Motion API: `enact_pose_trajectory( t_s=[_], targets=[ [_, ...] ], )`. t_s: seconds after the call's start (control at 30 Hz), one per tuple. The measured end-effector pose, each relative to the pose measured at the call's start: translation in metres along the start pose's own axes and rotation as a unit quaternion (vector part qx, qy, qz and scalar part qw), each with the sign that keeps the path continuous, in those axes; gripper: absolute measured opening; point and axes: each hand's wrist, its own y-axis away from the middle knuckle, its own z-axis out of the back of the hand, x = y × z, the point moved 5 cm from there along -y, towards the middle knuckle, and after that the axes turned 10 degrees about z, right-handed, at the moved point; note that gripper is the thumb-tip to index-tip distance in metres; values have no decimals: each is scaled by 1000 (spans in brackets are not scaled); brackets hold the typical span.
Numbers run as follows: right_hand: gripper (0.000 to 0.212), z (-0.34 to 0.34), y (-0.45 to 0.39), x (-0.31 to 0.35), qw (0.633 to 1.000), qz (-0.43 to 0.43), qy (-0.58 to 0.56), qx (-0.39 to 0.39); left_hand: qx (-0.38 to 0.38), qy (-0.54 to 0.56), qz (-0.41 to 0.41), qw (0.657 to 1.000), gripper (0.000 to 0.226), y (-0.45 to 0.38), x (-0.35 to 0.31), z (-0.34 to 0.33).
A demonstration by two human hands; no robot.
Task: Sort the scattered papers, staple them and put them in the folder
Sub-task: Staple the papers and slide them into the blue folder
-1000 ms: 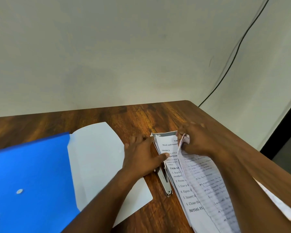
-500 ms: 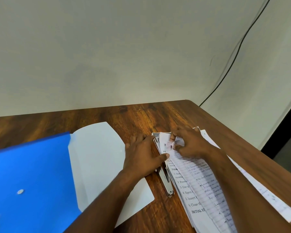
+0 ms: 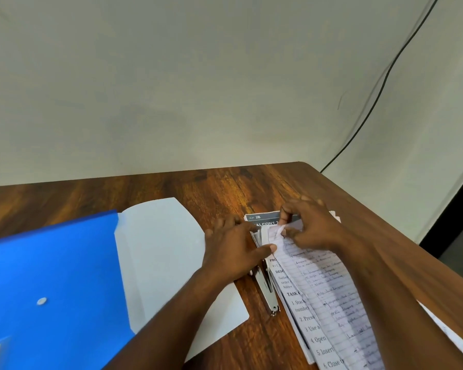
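A stack of papers (image 3: 329, 311) lies on the wooden table (image 3: 225, 188), with printed sheets below and lined handwritten sheets on top. My left hand (image 3: 233, 252) rests on a metal stapler (image 3: 267, 292) at the stack's left edge, thumb pressing the top sheet's corner. My right hand (image 3: 310, 228) pinches the curled top corner of the handwritten sheets. An open blue folder (image 3: 51, 276) with a pale inner flap (image 3: 161, 249) lies to the left.
A black cable (image 3: 380, 86) runs down the wall behind the table's far right corner. The table's right edge runs diagonally beside the papers. A loose white sheet (image 3: 449, 332) shows under my right forearm.
My right hand has laid the lifted handwritten sheets back down onto the stack and now pinches their top corner. My left hand has stayed on the stapler.
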Motion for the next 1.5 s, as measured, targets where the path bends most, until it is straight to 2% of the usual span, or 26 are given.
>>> enact_pose_trajectory(
  t_s=[0.13,0.3,0.47,0.53,0.63,0.73,0.83,0.9,0.97,1.1,1.33,1.5],
  targets=[
    [23,-2,0,3,1000,-3,-22,19,25,27,16,999,49,-1,-5,-1],
    [22,-2,0,4,1000,2,-8,26,8,107,54,993,30,-6,-1,-2],
    [24,0,0,3,996,-13,-74,38,-14,259,80,962,21,-11,8,-5],
    [24,1,-1,3,996,-16,-85,28,-24,304,88,948,16,-10,10,-2],
    [28,9,0,3,995,-17,-90,-29,-30,349,89,932,12,-7,11,2],
    [33,19,0,2,993,-4,-64,-102,-17,333,78,939,12,-5,11,2],
    [51,23,0,-3,983,-17,26,-182,19,305,71,949,16,-4,9,-2],
    [40,19,-2,0,974,10,89,-206,38,286,70,955,18,-3,6,-5],
    [26,10,-4,6,971,40,116,-203,50,270,66,959,18,-1,4,-5],
    [22,-15,-11,7,977,24,115,-177,48,245,64,966,15,1,2,-4],
    [20,-35,-19,-2,983,-49,117,-135,-67,172,98,978,22,-5,14,-5],
    [23,-35,-29,-1,989,-60,127,-37,-96,154,115,976,28,-5,17,-6]
  ],
)
